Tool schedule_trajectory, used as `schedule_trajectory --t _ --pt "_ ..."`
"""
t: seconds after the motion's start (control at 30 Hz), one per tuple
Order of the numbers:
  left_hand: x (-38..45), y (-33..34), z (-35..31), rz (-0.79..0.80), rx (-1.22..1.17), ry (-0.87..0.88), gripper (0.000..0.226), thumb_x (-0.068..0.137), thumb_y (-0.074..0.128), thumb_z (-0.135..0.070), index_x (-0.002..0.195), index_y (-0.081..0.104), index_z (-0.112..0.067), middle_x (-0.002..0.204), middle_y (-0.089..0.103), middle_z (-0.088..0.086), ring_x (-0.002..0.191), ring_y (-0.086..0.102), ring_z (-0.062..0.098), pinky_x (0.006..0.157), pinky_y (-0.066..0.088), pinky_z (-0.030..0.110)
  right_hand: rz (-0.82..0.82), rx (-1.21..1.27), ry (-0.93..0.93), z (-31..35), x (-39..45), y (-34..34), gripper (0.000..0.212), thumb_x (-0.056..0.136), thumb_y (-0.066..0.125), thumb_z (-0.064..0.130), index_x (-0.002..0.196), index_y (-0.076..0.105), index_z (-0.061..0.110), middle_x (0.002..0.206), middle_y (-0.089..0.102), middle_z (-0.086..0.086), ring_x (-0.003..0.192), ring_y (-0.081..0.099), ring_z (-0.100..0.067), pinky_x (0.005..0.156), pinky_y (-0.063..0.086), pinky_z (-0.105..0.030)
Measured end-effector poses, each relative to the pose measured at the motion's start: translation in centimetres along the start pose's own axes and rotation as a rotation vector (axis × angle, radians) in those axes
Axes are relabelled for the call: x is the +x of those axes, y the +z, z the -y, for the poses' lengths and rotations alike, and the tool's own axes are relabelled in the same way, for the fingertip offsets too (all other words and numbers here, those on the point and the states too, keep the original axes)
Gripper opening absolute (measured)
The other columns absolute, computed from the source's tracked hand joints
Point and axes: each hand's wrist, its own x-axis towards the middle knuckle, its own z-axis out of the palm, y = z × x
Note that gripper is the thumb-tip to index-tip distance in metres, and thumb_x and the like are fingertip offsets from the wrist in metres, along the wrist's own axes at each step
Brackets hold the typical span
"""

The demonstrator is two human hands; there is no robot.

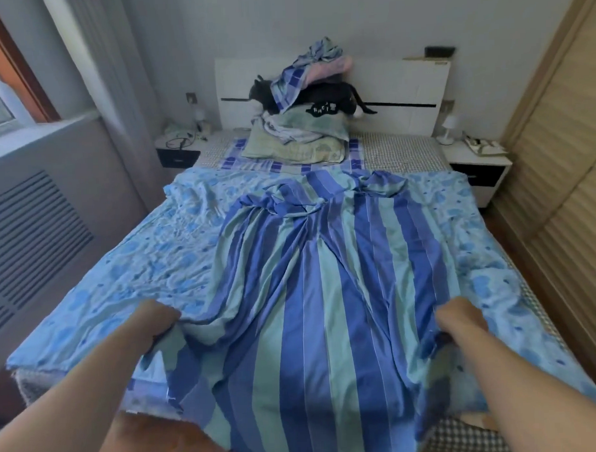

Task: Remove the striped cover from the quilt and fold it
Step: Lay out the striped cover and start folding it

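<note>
Bed (402, 147): seen lengthwise from its foot, with a white headboard (403, 87) against the far wall.

Quilt (149, 251): light blue with a darker blue print, spread flat across the mattress and wrinkled on the left side.

Striped cover (313, 310): blue and teal lengthwise stripes, laid along the middle of the bed on top of the quilt. Its far end is bunched and twisted near the pillows; its near end is draped over the foot of the bed toward the camera. Folds are gathered toward each hand.

Pile at the head of the bed: a greenish pillow (297, 148) is topped with crumpled bedding, a black item and a checked blue cloth (288, 84), with something pink above.

Nightstands: one is seen at the left (177, 152) with cables and small items on it; one at the right (477, 162) carries a small white lamp (450, 127).

Left hand (158, 320): placed at the cover's left edge, fingers curled down into the fabric, which is gripped there; fingertips are hidden in the folds.

Right hand (460, 318): placed at the cover's right edge, fingers likewise curled under and closed on a gathered fold; fingertips are not visible.
</note>
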Motion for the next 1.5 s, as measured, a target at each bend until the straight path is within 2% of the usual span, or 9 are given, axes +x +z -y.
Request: schedule_trajectory --t 0.17,0.37,0.57,0.77,0.9,1.07,1.2,1.33,1.5 --pt "1.9 6.3 -11.3 0.326 -0.515 0.171 0.020 0.093 0.063 -0.005 0.112 0.064 -0.010 0.077 0.053 0.014 0.054 0.048 0.018 0.048 0.042 0.025 -0.087 -0.013 -0.242 12.9 2.2 2.1 0.030 0.092 0.051 0.012 0.119 0.059 0.001 0.123 0.062 -0.020 0.112 0.060 -0.038 0.084 0.049 -0.038" --pt "13.8 8.9 -21.6 0.544 -0.394 0.384 0.037 0.094 0.063 -0.007 0.131 0.062 -0.014 0.116 0.067 0.007 0.100 0.064 0.021 0.082 0.052 0.032 0.071 0.553 -0.349 27.9 7.1 5.4 0.012 0.090 0.056 0.009 0.097 0.057 0.019 0.101 0.057 -0.006 0.090 0.061 -0.027 0.081 0.059 -0.050" --pt "29.4 13.2 -22.7 0.889 0.298 0.290 0.034 0.102 0.054 -0.015 0.136 0.055 -0.017 0.122 0.067 0.003 0.104 0.068 0.025 0.071 0.052 0.024 0.421 -0.329 -0.112 30.5 14.5 11.6 0.008 0.090 0.052 0.017 0.097 0.051 0.014 0.084 0.053 -0.014 0.063 0.050 -0.022 0.061 0.042 -0.028" --pt "46.4 22.4 -19.0 0.515 0.747 0.340 0.060 0.096 0.053 -0.029 0.151 0.033 -0.018 0.147 0.045 0.013 0.134 0.045 0.031 0.106 0.042 0.037 0.459 -0.382 -0.191 36.3 24.4 21.8 0.011 0.095 0.051 0.009 0.088 0.055 0.015 0.088 0.057 -0.008 0.070 0.054 -0.021 0.063 0.049 -0.027" --pt "58.1 27.5 -13.5 0.290 0.922 0.202 0.097 0.087 0.059 -0.053 0.152 -0.013 -0.049 0.165 -0.015 0.004 0.152 -0.004 0.037 0.115 0.024 0.062 0.362 -0.412 -0.359 42.7 32.3 30.9 0.016 0.094 0.044 0.005 0.097 0.060 0.008 0.094 0.058 -0.012 0.081 0.053 -0.026 0.071 0.045 -0.030" --pt "65.7 33.1 -7.3 0.340 0.863 0.181 0.101 0.067 0.055 -0.087 0.143 -0.008 -0.066 0.162 -0.027 -0.011 0.152 -0.014 0.034 0.109 0.016 0.076 0.065 -0.431 -0.587 51.0 41.9 40.4 0.042 0.095 0.049 0.018 0.137 0.049 0.017 0.143 0.045 -0.010 0.125 0.049 -0.033 0.099 0.042 -0.038" --pt "67.4 33.8 -6.4 0.285 0.891 0.204 0.102 0.063 0.056 -0.090 0.141 -0.007 -0.067 0.163 -0.024 -0.011 0.152 -0.010 0.035 0.106 0.016 0.077 -0.079 -0.193 -0.487 56.2 49.6 44.0 0.056 0.095 0.053 0.028 0.146 0.033 0.016 0.144 0.037 -0.021 0.134 0.036 -0.035 0.108 0.036 -0.042" --pt "67.4 33.5 -7.2 0.274 0.902 0.203 0.100 0.064 0.057 -0.084 0.140 -0.006 -0.067 0.164 -0.019 -0.010 0.150 -0.007 0.034 0.104 0.021 0.074 -0.012 -0.330 -0.242 58.6 53.2 42.9 0.042 0.091 0.058 0.017 0.128 0.054 -0.002 0.116 0.059 -0.024 0.098 0.060 -0.036 0.082 0.051 -0.038" --pt "67.3 33.6 -8.2 0.248 0.863 0.185 0.095 0.065 0.049 -0.081 0.138 -0.011 -0.068 0.164 -0.017 -0.013 0.150 -0.007 0.031 0.100 0.019 0.075 0.352 -0.514 -0.133 68.3 51.0 37.2 0.026 0.097 0.035 0.002 0.083 0.056 0.000 0.061 0.057 -0.017 0.049 0.050 -0.022 0.054 0.046 -0.028"
